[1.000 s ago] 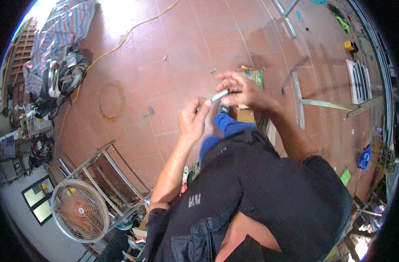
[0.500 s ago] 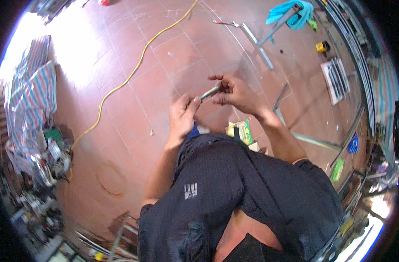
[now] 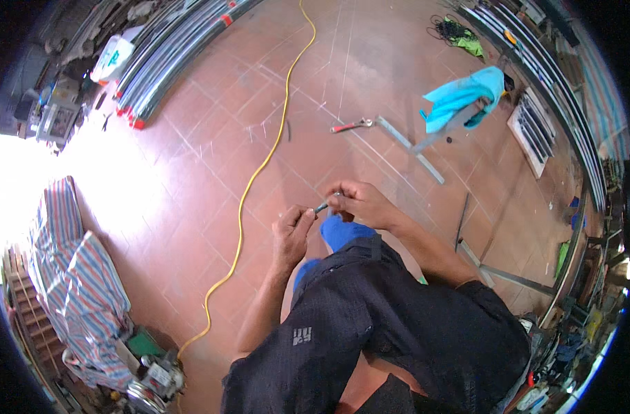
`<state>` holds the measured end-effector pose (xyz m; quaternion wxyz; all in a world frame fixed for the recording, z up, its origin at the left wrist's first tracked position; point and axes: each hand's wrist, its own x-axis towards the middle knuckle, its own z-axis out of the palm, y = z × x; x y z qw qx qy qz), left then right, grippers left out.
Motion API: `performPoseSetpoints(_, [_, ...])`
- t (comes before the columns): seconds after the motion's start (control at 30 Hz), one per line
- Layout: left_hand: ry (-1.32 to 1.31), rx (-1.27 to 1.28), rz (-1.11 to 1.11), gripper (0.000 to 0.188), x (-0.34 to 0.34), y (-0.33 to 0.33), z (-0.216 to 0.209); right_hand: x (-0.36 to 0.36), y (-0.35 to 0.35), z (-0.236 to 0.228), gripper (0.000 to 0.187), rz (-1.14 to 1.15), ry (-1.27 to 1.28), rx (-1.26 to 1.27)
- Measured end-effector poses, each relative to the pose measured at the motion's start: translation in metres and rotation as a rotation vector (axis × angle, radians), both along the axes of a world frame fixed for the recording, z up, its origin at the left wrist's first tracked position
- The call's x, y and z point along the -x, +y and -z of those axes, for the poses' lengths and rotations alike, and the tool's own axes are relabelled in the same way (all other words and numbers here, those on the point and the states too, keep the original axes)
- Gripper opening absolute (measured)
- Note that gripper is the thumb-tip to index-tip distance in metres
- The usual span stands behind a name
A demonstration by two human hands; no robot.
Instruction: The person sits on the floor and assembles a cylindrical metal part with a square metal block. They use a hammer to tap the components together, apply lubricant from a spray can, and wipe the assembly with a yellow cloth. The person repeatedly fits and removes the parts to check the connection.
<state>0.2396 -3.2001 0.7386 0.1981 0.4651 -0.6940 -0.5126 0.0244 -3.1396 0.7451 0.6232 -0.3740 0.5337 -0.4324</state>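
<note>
Between my two hands is a short, thin metal rod (image 3: 321,207), grey-green and slightly tilted. My left hand (image 3: 293,231) is closed on its left end, with the thumb along it. My right hand (image 3: 360,203) pinches the other end, its fingers curled, so that end is hidden. Just below the hands a blue-covered foot (image 3: 344,233) shows in front of my dark trousers. Beyond them on the tiled floor lies a red-handled wrench (image 3: 351,126), its head close to a grey metal bar frame (image 3: 397,134).
A yellow cable (image 3: 244,196) crosses the floor on the left. Turquoise cloth (image 3: 463,100) hangs over the metal frame. Long metal bars (image 3: 177,52) lie at the far left, and a striped sheet (image 3: 80,269) covers something nearer. Another angled frame (image 3: 515,277) lies on the right.
The view has shifted, bringing the far bars into sight. My hands have come closer together and the rod is more covered by my right fingers. A blue-covered foot now shows beneath them.
</note>
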Motion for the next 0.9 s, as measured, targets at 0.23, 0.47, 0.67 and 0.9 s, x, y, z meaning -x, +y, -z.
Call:
performPoseSetpoints(0.23, [0.1,-0.038,-0.02,0.026,0.123,-0.224,-0.027,0.13,-0.23,-0.036,0.014,-0.071,-0.118,-0.172])
performPoseSetpoints(0.47, [0.005,-0.13,0.223,0.028,0.326,-0.496,-0.008,0.291,-0.45,-0.014,0.014,0.384,-0.064,-0.119])
performPoseSetpoints(0.67, [0.558,-0.621,0.291,0.033,0.49,-0.668,-0.002,0.469,-0.497,0.027,0.016,1.06,-0.243,0.007])
performPoseSetpoints(0.9, [0.661,-1.003,0.103,0.029,0.73,-0.844,0.05,0.693,-0.564,0.115,0.021,1.268,-0.055,-0.403])
